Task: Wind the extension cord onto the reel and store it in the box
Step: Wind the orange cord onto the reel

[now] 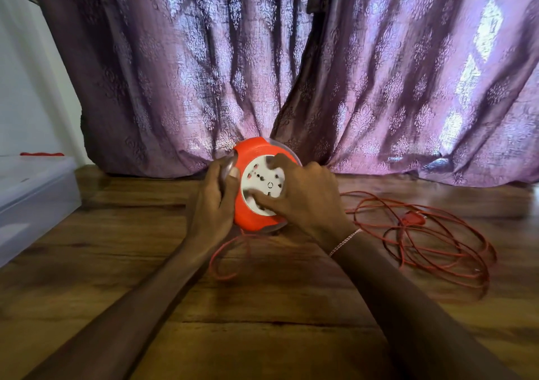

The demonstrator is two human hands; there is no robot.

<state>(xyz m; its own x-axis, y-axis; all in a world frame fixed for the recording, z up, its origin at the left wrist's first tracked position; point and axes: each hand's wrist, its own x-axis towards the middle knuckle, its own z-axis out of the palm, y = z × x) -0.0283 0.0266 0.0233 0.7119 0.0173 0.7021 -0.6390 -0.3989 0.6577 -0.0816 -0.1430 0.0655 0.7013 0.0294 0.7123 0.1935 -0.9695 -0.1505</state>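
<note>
An orange reel [250, 158] with a white socket face [259, 185] and a clear rim stands tilted on the wooden floor, in front of the curtain. My left hand [214, 201] grips its left rim. My right hand [306, 197] lies on the white socket face, fingers curled over its edge. A thin red cord [437, 251] lies in loose loops on the floor to the right, with a red plug [412, 219] among them. One strand of cord [224, 254] runs from under the reel toward me.
A translucent plastic box [35, 196] with a lid stands at the left edge against the white wall. A purple patterned curtain [291, 73] hangs behind the reel and touches the wooden floor [262, 321].
</note>
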